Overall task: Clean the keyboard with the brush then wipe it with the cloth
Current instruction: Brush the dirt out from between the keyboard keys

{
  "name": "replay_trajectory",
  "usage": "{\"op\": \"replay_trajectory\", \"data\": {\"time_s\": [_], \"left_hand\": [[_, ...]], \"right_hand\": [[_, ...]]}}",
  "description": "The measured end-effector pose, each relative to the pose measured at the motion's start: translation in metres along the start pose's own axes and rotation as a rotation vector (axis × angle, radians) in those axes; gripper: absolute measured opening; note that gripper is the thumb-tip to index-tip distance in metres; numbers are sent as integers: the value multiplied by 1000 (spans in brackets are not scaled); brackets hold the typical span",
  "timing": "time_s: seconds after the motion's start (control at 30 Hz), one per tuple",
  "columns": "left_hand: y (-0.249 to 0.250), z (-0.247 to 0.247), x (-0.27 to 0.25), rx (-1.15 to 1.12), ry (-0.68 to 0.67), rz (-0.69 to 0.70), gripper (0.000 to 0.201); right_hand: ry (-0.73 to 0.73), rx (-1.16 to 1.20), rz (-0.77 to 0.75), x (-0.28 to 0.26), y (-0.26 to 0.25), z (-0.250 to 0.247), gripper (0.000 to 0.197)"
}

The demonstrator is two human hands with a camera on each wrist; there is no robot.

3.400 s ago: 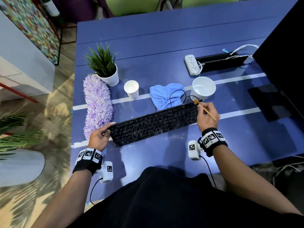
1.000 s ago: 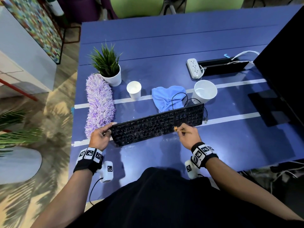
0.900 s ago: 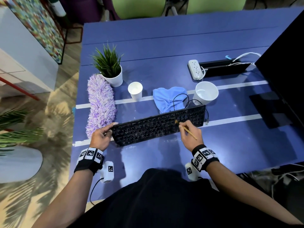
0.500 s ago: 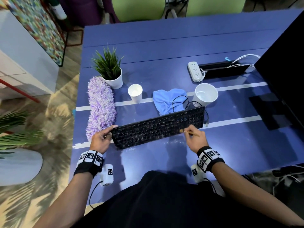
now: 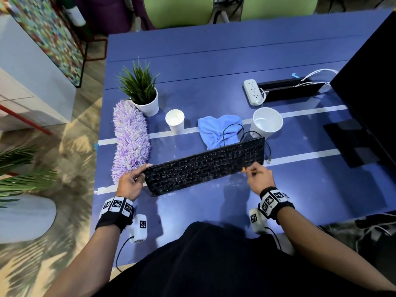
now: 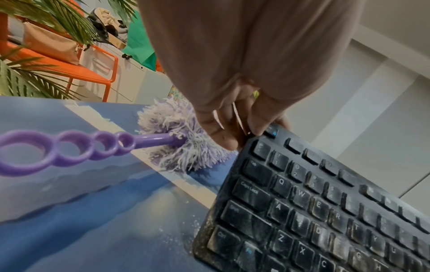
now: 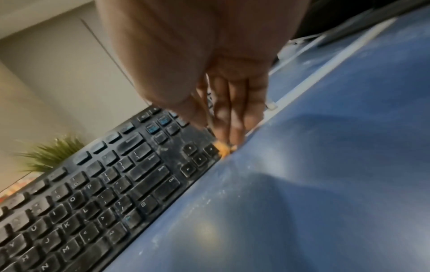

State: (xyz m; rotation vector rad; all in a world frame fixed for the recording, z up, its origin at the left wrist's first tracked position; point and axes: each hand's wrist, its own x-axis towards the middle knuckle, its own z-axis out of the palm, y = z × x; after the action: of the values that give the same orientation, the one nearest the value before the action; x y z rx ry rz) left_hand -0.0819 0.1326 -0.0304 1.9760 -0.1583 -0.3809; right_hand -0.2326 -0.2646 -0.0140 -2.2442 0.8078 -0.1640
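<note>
Blue desk [image 5: 192,67] carries a dusty keyboard [image 5: 205,166], its end pinched steady by the left hand [image 5: 129,183] while the right hand [image 5: 257,176], fingers curled round a brush [image 5: 244,169], sweeps its near edge.

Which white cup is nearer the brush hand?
The wide cup, right of the cloth, behind the keyboard's right end. The small cup stands farther left of the right hand.

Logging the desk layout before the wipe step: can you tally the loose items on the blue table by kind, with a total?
Keyboard: 1
Brush: 1
Blue cloth: 1
Purple duster: 1
White cups: 2, small, large
Potted plant: 1
Power strip: 1
Total: 8
</note>
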Motion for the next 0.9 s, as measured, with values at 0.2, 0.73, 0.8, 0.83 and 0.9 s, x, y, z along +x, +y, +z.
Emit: {"op": "replay_trajectory", "data": {"time_s": [0.2, 0.73, 0.8, 0.83, 0.9], "left_hand": [[4, 0, -1, 6, 5, 12, 75], [11, 1, -2, -36, 24, 3, 75], [10, -1, -3, -51, 31, -6, 74], [9, -1, -3, -54, 26, -13, 74], [9, 0, -3, -54, 11, -21, 73]], "right_hand": [[42, 15, -64, -3, -10, -10, 5], [-13, 38, -223, -9, -27, 7, 5], [-41, 20, -238, -9, -32, 6, 7], [-49, 26, -246, -9, -33, 5, 7], [-53, 40, -244, -6, -34, 2, 6]]}}
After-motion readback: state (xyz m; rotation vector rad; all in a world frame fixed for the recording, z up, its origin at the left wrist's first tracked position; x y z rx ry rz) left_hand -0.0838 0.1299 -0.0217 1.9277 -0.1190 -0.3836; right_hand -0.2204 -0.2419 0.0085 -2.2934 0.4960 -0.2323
